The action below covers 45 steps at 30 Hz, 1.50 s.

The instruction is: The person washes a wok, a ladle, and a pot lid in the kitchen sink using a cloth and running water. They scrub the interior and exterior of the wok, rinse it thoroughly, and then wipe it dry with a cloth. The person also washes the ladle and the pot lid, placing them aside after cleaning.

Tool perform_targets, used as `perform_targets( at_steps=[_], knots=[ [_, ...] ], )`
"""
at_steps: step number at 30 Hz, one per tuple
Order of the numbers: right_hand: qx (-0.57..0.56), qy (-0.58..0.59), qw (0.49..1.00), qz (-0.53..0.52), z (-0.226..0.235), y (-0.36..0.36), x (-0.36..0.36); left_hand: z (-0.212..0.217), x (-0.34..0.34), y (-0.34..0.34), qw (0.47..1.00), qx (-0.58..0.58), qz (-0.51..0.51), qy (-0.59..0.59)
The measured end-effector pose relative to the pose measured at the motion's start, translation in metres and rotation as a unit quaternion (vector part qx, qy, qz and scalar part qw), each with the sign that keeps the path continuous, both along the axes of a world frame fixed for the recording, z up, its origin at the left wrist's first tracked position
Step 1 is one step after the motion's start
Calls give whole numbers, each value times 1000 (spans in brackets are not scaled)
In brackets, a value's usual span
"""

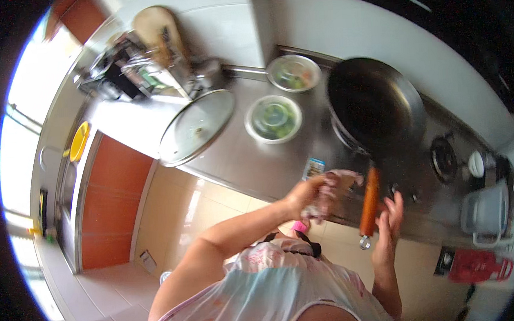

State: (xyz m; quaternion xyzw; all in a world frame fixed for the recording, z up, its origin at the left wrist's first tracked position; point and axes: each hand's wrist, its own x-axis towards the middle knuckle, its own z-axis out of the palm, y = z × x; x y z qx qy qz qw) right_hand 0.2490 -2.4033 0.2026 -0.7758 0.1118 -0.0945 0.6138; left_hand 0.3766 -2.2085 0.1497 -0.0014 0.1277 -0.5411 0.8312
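Note:
My left hand (305, 195) is closed around a crumpled, pinkish-white patterned cloth (327, 196), close to the front edge of the steel counter. The cloth is blurred, and part of it hangs below the fingers. To the right of the pan's orange-brown handle (371, 204), my right hand (390, 220) has its fingers apart and holds nothing. Whether it touches the handle I cannot tell. The large dark pan (376, 105) sits over the stove, its handle pointing toward me. A small blue packet (314, 168) lies on the counter just beyond my left hand.
Two bowls, one with greens (273, 119) and one with mixed vegetables (294, 73), stand left of the pan. A glass lid (198, 128) rests near the counter's corner. A bare burner (443, 157) and a clear plastic container (485, 209) are at the right.

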Motion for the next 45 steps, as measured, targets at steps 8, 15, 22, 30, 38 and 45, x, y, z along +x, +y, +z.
perform_targets(
  at_steps=[8,15,22,30,38,45],
  knots=[
    [-150,-138,957,-208,-30,91,-63,-16,-148,55,969,-6,-161,-188],
    [-477,-361,778,-191,13,208,-153,7,-264,306,980,41,148,-123],
    [-446,-508,711,193,-2,446,-208,-36,-378,507,921,158,350,-62],
    [-322,-401,768,380,-52,697,-195,-53,-470,758,729,131,671,-48],
    [-200,-344,760,514,-80,1026,-126,-77,-553,1004,558,204,804,-33],
    [-179,-395,659,614,-73,1323,-62,-69,-586,1153,347,326,874,94]
  ],
)
